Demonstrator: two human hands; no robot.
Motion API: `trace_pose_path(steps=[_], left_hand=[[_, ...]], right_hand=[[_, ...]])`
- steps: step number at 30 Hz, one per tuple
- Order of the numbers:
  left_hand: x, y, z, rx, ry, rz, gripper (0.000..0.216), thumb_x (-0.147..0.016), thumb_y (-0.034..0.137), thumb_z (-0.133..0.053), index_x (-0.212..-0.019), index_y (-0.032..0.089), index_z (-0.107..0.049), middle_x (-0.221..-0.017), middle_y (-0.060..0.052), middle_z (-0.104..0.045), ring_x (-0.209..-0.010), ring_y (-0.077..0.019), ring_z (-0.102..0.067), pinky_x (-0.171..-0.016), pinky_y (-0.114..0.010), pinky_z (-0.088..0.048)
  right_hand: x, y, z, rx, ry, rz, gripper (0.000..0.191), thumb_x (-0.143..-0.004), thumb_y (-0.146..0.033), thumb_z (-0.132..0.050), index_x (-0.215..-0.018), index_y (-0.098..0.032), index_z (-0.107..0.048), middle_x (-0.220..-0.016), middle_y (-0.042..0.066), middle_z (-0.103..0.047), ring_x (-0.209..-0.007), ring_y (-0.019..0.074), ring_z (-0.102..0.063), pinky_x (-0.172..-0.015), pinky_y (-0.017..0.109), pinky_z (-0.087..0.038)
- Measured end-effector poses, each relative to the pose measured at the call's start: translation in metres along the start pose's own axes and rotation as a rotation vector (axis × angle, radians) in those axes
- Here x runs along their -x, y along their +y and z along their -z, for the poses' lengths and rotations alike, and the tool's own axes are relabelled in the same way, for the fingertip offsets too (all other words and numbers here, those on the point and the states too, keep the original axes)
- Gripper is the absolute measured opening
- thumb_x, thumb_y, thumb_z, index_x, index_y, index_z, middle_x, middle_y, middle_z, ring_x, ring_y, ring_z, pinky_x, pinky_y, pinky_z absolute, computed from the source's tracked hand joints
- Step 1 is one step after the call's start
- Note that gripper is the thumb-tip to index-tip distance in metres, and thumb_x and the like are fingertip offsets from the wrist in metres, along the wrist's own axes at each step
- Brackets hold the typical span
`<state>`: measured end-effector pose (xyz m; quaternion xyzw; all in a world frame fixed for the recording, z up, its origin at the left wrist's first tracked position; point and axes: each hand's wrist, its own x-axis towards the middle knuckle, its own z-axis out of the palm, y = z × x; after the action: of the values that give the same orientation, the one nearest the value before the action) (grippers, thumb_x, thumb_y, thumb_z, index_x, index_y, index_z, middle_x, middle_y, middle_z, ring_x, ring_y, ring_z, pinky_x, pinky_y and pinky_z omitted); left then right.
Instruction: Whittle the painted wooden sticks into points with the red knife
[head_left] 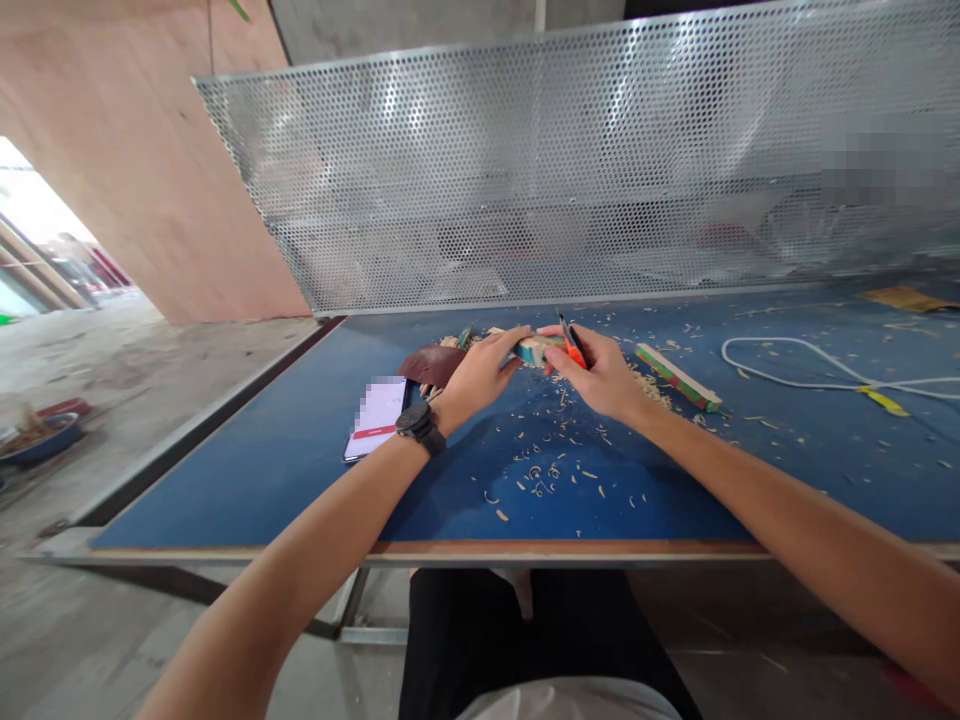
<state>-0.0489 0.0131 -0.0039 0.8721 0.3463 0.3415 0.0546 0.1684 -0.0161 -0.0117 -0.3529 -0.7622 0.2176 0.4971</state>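
Two hands are seen over the table (300,470). The left hand (480,375) is closed around one end of a short wood block (534,348), which is held just above the blue top near its far middle. The right hand (600,378) is clenched on one knife (571,345) with an orange and black body; the knife is laid against the block's right end. One black watch (420,426) is worn on the left wrist.

One second stick (677,377), edged in green and red, is laid flat just right of the right hand. One phone (377,415) is laid face up beside the left wrist. One dark brown sheet (433,364) is placed just beyond the phone. One white cord (817,365) is looped well to the right, with one yellow tag on it. Many wood shavings (540,475) are scattered between the hands and the near edge; they cannot be counted.

The table top is blue, with a bare wood front edge and a metal frame. One perforated metal screen (600,160) is stood along the far edge. A plywood wall (135,160) is seen at the left, above a concrete floor (112,360). One bowl (41,437) is set on that floor.
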Motion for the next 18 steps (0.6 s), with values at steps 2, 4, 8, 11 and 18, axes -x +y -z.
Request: trace_pose_path(steps=[2,4,8,11,18], left_hand=[[0.000,0.004,0.002,0.020,-0.001,0.005,0.047,-0.098,0.010,-0.054,-0.143,0.024,-0.057,-0.145,-0.009,-0.068,-0.133,-0.0237,-0.063,-0.112,-0.042,-0.048],[0.000,0.006,0.002,0.038,0.003,0.006,0.048,-0.097,0.010,-0.055,-0.143,0.023,-0.056,-0.141,-0.010,-0.070,-0.129,-0.0238,-0.066,-0.109,-0.041,-0.050],[0.001,0.003,-0.002,0.057,0.023,-0.046,0.043,-0.099,0.015,-0.056,-0.141,0.024,-0.056,-0.134,-0.009,-0.073,-0.123,-0.0232,-0.069,-0.103,-0.039,-0.054],[0.000,-0.001,-0.006,0.009,0.037,-0.073,0.036,-0.098,0.016,-0.058,-0.133,0.023,-0.060,-0.128,-0.008,-0.074,-0.118,-0.0237,-0.071,-0.100,-0.040,-0.055],[0.000,0.001,-0.005,-0.044,0.040,-0.103,0.029,-0.094,0.010,-0.058,-0.122,0.018,-0.064,-0.122,-0.011,-0.075,-0.117,-0.0241,-0.070,-0.102,-0.043,-0.055]], right_hand=[[0.001,-0.001,0.000,-0.001,-0.016,0.012,0.042,-0.098,-0.053,-0.061,-0.127,-0.023,-0.069,-0.087,0.004,-0.073,-0.078,0.0215,-0.066,-0.071,0.038,-0.053],[0.001,-0.003,-0.001,0.019,-0.021,0.009,0.039,-0.097,-0.053,-0.063,-0.123,-0.024,-0.071,-0.084,0.003,-0.071,-0.073,0.0197,-0.062,-0.066,0.036,-0.050],[0.001,-0.007,-0.004,0.004,-0.012,0.036,0.036,-0.092,-0.052,-0.070,-0.114,-0.024,-0.072,-0.086,0.002,-0.070,-0.072,0.0184,-0.058,-0.066,0.034,-0.048],[0.000,-0.004,-0.006,-0.055,-0.005,0.051,0.038,-0.088,-0.049,-0.075,-0.117,-0.025,-0.072,-0.093,0.003,-0.073,-0.078,0.0201,-0.063,-0.071,0.037,-0.052],[0.000,0.009,-0.007,-0.116,-0.019,0.033,0.044,-0.085,-0.047,-0.081,-0.122,-0.028,-0.068,-0.099,0.003,-0.074,-0.084,0.0220,-0.068,-0.078,0.040,-0.057]])
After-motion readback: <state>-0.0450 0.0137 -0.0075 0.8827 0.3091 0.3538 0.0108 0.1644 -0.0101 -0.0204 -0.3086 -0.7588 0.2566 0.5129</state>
